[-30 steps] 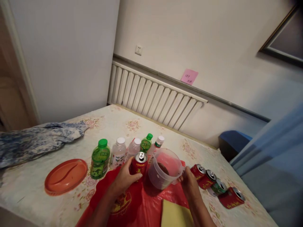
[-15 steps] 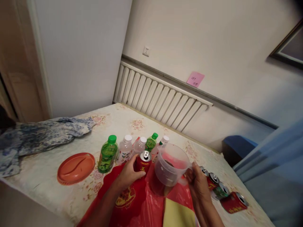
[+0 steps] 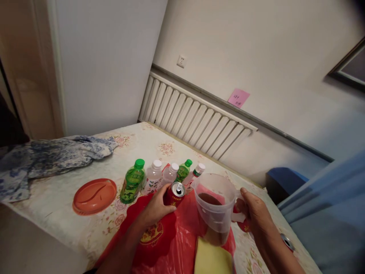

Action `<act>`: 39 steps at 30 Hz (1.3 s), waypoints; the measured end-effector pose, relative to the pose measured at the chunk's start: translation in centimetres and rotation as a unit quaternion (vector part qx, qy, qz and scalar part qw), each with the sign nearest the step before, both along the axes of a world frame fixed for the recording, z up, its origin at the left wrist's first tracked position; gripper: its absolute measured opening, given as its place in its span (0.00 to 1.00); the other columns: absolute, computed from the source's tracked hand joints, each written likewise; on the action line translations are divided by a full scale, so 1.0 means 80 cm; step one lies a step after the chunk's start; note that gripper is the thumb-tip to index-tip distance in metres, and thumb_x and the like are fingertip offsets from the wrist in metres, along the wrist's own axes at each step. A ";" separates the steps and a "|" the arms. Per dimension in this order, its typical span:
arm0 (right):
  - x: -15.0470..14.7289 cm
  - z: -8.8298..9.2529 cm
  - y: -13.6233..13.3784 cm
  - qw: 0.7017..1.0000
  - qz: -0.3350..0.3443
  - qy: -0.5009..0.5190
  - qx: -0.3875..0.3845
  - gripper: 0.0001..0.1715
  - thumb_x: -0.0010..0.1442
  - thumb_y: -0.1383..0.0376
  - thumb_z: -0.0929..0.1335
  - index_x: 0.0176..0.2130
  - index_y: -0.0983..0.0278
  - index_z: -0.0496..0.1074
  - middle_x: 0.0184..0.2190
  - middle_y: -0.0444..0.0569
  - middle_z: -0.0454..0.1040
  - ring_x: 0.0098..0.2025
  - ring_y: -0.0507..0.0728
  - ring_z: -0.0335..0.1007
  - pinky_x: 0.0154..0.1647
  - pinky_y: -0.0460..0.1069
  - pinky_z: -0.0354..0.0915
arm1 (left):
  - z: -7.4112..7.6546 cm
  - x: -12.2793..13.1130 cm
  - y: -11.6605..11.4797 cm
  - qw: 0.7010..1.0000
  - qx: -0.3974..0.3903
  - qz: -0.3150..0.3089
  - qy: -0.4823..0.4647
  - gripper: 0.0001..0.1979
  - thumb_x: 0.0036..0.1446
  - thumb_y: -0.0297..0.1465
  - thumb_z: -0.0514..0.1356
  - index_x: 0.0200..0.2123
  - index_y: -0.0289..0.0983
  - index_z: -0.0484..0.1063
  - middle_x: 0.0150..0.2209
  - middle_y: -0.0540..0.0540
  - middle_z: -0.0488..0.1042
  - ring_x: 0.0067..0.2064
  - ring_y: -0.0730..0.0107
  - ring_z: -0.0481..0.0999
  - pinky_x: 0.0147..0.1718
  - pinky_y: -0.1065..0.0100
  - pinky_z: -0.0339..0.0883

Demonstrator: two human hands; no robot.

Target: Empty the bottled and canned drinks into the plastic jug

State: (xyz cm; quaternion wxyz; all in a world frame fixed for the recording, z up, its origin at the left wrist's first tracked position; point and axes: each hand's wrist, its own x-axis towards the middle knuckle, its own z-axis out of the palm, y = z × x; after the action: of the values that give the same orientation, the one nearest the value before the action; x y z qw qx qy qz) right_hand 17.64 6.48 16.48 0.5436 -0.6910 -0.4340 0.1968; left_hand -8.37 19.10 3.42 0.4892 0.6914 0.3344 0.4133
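My left hand (image 3: 158,206) is wrapped round a red drink can (image 3: 175,198) with its tab opened, standing upright. My right hand (image 3: 256,211) grips the handle of a clear plastic jug (image 3: 214,215), which has dark brown liquid inside. The jug is to the right of the can, slightly apart from it, above a red plastic sheet (image 3: 182,243) and close to a folded yellow cloth (image 3: 212,257). Part of another red can shows behind the jug's handle; my right hand and forearm hide most of what is there.
Behind the can stand several bottles, among them a green-capped bottle (image 3: 133,182) and a white-capped bottle (image 3: 153,179). An orange plate (image 3: 94,196) lies left, near a crumpled patterned cloth (image 3: 68,156). A can top (image 3: 287,241) shows at right. The radiator (image 3: 188,114) borders the table's far side.
The jug in my right hand has moved right and lower, towards the yellow cloth. My right arm now covers most of the cans at right. My left hand stays on the red can.
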 end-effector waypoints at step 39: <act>-0.020 0.053 0.034 0.956 0.102 -0.251 -0.112 0.30 0.55 0.44 0.64 0.17 0.60 0.53 0.15 0.38 0.51 0.19 0.49 0.46 0.20 0.46 0.50 | -0.004 0.003 -0.001 0.999 0.021 0.024 0.031 0.35 0.41 0.25 0.63 0.55 0.47 0.63 0.57 0.45 0.71 0.60 0.56 0.67 0.58 0.62 0.58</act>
State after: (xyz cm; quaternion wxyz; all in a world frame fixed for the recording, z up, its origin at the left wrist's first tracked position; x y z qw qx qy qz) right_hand 16.03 9.23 20.69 0.3127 -0.7268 -0.5998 0.1188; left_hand -8.11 18.99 3.09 0.4542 0.7056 0.3570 0.4104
